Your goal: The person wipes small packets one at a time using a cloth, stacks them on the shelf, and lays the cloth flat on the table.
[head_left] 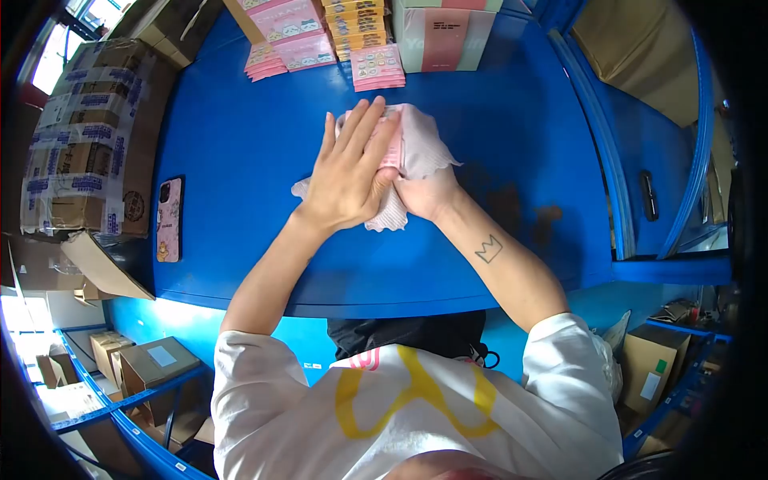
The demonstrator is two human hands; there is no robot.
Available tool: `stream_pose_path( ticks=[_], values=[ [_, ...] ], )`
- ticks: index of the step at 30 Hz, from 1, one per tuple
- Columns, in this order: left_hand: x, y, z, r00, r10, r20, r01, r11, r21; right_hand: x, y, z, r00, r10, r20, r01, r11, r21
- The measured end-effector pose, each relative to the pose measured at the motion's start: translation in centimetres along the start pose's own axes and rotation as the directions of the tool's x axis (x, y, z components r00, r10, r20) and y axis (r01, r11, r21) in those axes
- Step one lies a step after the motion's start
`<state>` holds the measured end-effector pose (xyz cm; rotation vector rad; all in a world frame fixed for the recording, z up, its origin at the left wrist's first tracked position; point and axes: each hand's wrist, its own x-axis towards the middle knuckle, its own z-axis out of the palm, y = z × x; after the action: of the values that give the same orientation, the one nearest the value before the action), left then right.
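Note:
A pale, ribbed white cloth [428,148] is bunched around a small pink packet [394,152] over the blue table. My left hand [350,172] lies flat across the packet and cloth, its fingers stretched out and slightly spread, the thumb against the packet's near edge. On the other side, my right hand [428,192] holds the cloth from below and beside the packet. Its fingers are hidden under the cloth. A loose end of cloth hangs below the hands towards the table's front edge.
At the back of the blue table [240,160] stand pink boxes [288,28], a stack of pink packets [378,68], yellow packs [356,28] and a green-and-pink box [446,36]. A phone [170,218] lies left, near a taped carton [88,136]. A dark object [649,195] sits right.

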<state>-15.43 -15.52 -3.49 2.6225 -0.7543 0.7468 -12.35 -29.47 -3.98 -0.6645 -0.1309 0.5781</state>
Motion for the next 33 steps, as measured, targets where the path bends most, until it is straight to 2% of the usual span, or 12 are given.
stream_pose_path(
  ticks=[3,4,5,7,13,15,17,18,19,22,27,33],
  values=[
    [-0.5,-0.2,-0.1,0.999,-0.027,0.031,0.026,0.999,0.025,0.5,0.6,-1.0,0.999,0.032,0.000,-0.032,0.997,-0.073],
    [-0.7,0.1,-0.3,0.999,-0.036,0.037,0.035,0.999,0.003,0.5,0.7,-1.3,0.997,-0.062,0.040,0.072,0.941,-0.330],
    [-0.8,0.4,-0.5,0.998,-0.042,0.041,0.043,0.999,-0.021,0.6,0.6,-1.7,0.984,-0.144,0.102,0.176,0.810,-0.559],
    [-0.9,1.1,-0.6,0.997,-0.056,0.054,0.060,0.995,-0.074,0.5,0.6,-2.4,0.934,-0.240,0.267,0.342,0.370,-0.864],
    [-0.6,2.4,-1.1,0.995,-0.075,0.059,0.069,0.993,0.095,-0.5,0.3,-0.2,0.949,-0.303,0.083,0.224,0.466,-0.856],
    [-1.0,2.3,-0.4,0.997,-0.069,0.033,0.067,0.996,0.058,-0.7,-0.1,0.8,0.975,-0.186,-0.120,0.081,0.806,-0.586],
    [-1.0,2.5,0.4,0.998,-0.065,-0.001,0.065,0.998,0.008,-0.9,-0.6,1.2,0.965,0.004,-0.261,-0.058,0.978,-0.199],
    [-0.8,2.5,0.5,0.998,-0.064,-0.005,0.064,0.998,-0.002,-0.8,-0.5,0.9,0.964,0.000,-0.267,-0.057,0.977,-0.206],
    [-0.5,2.3,0.4,0.998,-0.057,0.005,0.056,0.998,0.017,-0.6,-0.2,0.4,0.957,-0.142,-0.252,0.012,0.889,-0.458],
    [-0.4,1.8,0.0,0.997,-0.068,0.032,0.066,0.995,0.076,0.1,0.9,-1.2,0.901,-0.433,0.011,0.138,0.263,-0.955],
    [0.0,2.2,-1.1,0.991,-0.082,-0.103,0.081,0.997,-0.016,0.3,-0.7,-0.2,0.940,-0.338,0.036,0.208,0.489,-0.847],
    [-0.6,1.3,-1.7,0.991,-0.103,-0.089,0.093,0.990,-0.105,-0.1,0.2,0.1,0.905,-0.425,-0.006,0.255,0.554,-0.792]
  ],
)
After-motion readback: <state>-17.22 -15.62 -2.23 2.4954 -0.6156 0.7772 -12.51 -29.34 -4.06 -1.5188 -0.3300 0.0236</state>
